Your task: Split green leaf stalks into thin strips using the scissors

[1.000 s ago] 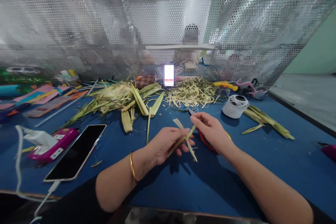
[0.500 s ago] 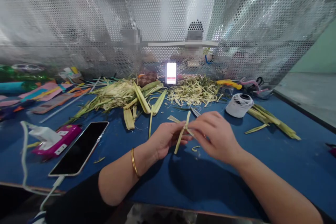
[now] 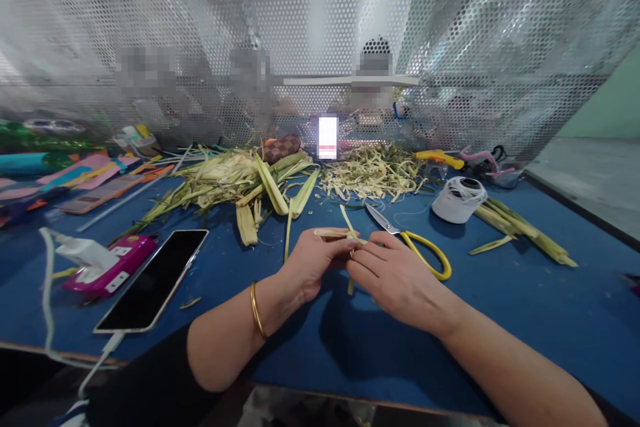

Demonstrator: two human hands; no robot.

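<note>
Pale green plant strips cross one another between my two hands, a little above the blue table. My left hand, with a gold bangle at the wrist, pinches them where they cross. From the other side my right hand has its fingers closed on the strips, close against my left fingertips. One strip end pokes up and another hangs below; the crossing itself is partly covered by fingers. Just behind my right hand lie scissors with yellow handles, their blades pointing away to the left.
Heaps of plant strips and shredded scraps lie along the back. A white thread spool and more stalks are at right. A phone and a magenta power block occupy the left. A perforated screen stands behind.
My right hand has come lower and closer to my left, uncovering the scissors' yellow handles. The strips have turned between my fingers.
</note>
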